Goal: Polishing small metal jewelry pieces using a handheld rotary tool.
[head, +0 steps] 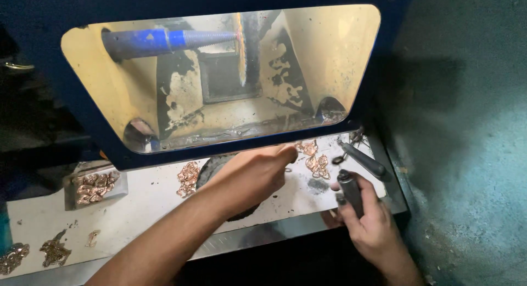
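Fingers (359,201) of the right hand (370,225) curl closed around a dark grey cylindrical tool (349,190), held near-upright with its top end clear of the fist. Left hand (255,173) reaches forward over the white work shelf (148,201), fingers bunched together and bent downward, tips (286,152) at the shelf surface just beside a cluster of copper-coloured metal pieces (314,157); cannot tell whether anything is pinched between them. Left forearm crosses a dark round patch on the shelf.

A second dark tool (363,159) lies on the shelf at the far right, just beyond the held tool, apart from it. More copper-coloured pieces: a small pile (188,178) just left of the left hand, a heap in a shallow grey tray (94,186) further left, scattered bits (54,253) at the near left edge of the shelf.

Behind the shelf: blue machine housing (110,148) with a rounded opening, worn yellow interior, a blue spindle (159,40) running horizontally to a dark buffing wheel (247,47).
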